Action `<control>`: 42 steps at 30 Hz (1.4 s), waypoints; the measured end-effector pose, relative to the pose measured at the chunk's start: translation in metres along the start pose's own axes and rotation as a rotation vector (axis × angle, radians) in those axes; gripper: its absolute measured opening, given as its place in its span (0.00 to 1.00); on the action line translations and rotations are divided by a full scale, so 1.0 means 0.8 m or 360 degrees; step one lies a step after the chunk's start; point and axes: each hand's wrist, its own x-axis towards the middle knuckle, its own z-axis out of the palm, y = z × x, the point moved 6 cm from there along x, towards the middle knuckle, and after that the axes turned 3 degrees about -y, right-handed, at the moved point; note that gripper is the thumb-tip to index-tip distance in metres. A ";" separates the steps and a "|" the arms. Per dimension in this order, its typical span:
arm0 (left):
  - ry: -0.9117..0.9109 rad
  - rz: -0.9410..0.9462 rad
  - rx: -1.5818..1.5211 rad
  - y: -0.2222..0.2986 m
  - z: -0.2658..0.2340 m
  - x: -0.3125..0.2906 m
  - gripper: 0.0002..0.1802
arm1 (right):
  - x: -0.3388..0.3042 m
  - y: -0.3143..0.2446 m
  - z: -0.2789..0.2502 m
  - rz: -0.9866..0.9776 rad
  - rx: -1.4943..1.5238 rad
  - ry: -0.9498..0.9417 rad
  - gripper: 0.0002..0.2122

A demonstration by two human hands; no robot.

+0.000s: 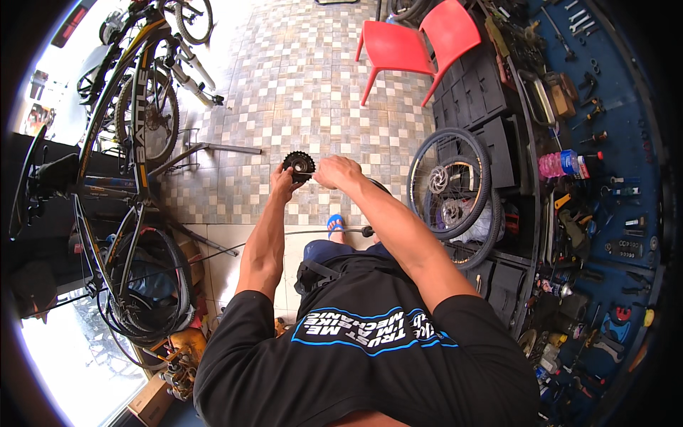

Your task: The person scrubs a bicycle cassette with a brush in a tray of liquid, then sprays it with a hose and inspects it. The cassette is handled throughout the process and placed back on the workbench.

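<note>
Sitting between the two hands, out in front of the body and above the tiled floor (270,92), the dark gear cluster (302,158) has its round toothed face turned up toward the wearer, an angle that probably suits looking into its pale centre. The left hand (282,179) pinches it by the near left edge, fingers closed on the rim, which seems meant to steady the piece while leaving the middle uncovered. From the other side, the right hand (337,173) has its fingers curled together and appears to pinch the end of a thin rod (303,174) lying across the cluster; the rod's far tip is too small to make out. Both arms reach well forward, likely to bring the work into the better light. Further out, spoked wheels (439,179) lean against black drawers (466,89) on the right, a stance that saves floor room, and a tool board (626,153) beyond them keeps hand tools within sight. A red chair (395,47) stands ahead, while a bicycle frame (140,107) is on the left, well apart from the hands.
</note>
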 end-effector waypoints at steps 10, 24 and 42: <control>0.0115 -0.0141 -0.0374 -0.008 -0.009 0.001 0.19 | -0.007 0.011 0.008 0.0051 0.0029 -0.0044 0.20; -0.0019 0.0014 -0.0423 -0.009 -0.004 -0.003 0.31 | -0.008 0.005 0.012 -0.0031 0.0065 -0.0208 0.18; -0.0125 -0.0039 -0.0573 -0.008 0.010 -0.009 0.16 | -0.022 -0.014 0.001 -0.0045 0.0206 -0.0108 0.19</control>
